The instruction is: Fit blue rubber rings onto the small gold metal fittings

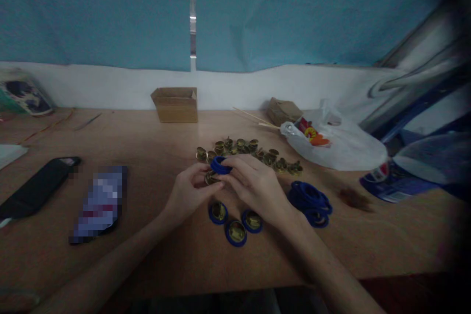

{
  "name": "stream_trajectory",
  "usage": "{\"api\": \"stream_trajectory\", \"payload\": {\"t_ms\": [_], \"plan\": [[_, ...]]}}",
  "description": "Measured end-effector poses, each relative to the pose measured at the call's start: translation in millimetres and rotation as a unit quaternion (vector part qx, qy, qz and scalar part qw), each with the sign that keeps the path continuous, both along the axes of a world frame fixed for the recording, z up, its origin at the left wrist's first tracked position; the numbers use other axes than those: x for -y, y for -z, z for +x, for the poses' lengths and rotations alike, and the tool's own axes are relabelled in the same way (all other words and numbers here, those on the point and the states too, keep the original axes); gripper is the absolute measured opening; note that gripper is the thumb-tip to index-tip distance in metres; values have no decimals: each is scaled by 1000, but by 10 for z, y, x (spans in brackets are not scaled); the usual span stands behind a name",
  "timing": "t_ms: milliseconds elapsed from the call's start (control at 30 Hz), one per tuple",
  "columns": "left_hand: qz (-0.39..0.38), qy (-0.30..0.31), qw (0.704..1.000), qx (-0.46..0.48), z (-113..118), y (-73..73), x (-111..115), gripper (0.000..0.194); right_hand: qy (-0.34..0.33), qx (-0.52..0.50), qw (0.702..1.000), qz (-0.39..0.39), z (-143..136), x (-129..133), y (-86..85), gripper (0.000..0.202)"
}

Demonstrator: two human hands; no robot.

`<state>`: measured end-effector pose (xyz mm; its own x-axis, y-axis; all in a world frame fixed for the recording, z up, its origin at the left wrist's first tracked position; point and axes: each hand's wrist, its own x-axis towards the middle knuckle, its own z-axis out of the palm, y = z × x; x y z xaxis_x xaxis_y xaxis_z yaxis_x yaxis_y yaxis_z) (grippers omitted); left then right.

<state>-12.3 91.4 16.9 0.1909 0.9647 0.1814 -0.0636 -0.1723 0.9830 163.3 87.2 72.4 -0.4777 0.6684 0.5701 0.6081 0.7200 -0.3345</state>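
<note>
Over the middle of the table, my left hand (187, 193) pinches a round brass-coloured metal piece (210, 178) between thumb and fingers. My right hand (259, 187) grips a blue ring (218, 167) just above that piece; whether the two touch is hard to tell. Below the hands lie three brass pieces with blue rings around them: one at left (218, 212), one in front (236, 233) and one at right (252, 221). Beyond the hands, several bare brass pieces (241, 145) form a loose row. A pile of blue rings (311, 201) lies right of my right hand.
An open cardboard box (177, 110) stands by the wall, with a smaller carton (284, 111) further right. A white plastic bag (342, 144) and a blue packet (393, 181) occupy the right side. At left are a black phone-like object (40, 186) and a blurred-out packet (100, 204).
</note>
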Motion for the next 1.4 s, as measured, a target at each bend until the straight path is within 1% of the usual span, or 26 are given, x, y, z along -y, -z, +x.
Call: {"api": "stream_trajectory", "payload": {"t_ms": [100, 200, 267, 433, 600, 667, 733, 833, 1000, 1133, 1267, 1400], "plan": [[-13, -19, 1000, 19, -12, -33, -24, 35, -38, 35, 998, -37, -42, -130, 20, 10], [-37, -29, 998, 45, -26, -45, -46, 46, -64, 47, 995, -66, -52, -171, 25, 9], [-45, -29, 997, 61, -30, -29, -59, 50, -71, 39, 993, -82, -55, -166, 46, 11], [-49, -5, 996, 77, -27, 30, -80, 43, -38, 23, 996, -81, -54, -129, 177, 10], [-58, 18, 995, 80, -26, 28, -77, 43, -10, 7, 997, -77, -49, -97, 262, 8], [-49, 17, 996, 72, -24, 28, -68, 42, -1, -9, 996, -84, -60, -81, 267, 13], [-42, 20, 997, 69, -20, 27, -56, 41, 4, -23, 996, -89, -73, -73, 270, 24], [-42, 26, 996, 73, -24, -1, -45, 40, -6, -26, 996, -89, -77, -82, 285, 35], [-102, 41, 989, 101, -64, -71, -52, 41, -24, -13, 996, -81, -45, -121, 316, 46], [-118, 42, 985, 118, -72, -35, -64, 40, -37, -20, 996, -76, -37, -130, 322, 39], [-127, 55, 981, 136, -73, 20, -83, 41, -19, -70, 995, -69, -40, -143, 293, 35], [-138, 55, 979, 139, -78, 25, -92, 44, -16, -114, 990, -80, -26, -154, 248, 34]]}}
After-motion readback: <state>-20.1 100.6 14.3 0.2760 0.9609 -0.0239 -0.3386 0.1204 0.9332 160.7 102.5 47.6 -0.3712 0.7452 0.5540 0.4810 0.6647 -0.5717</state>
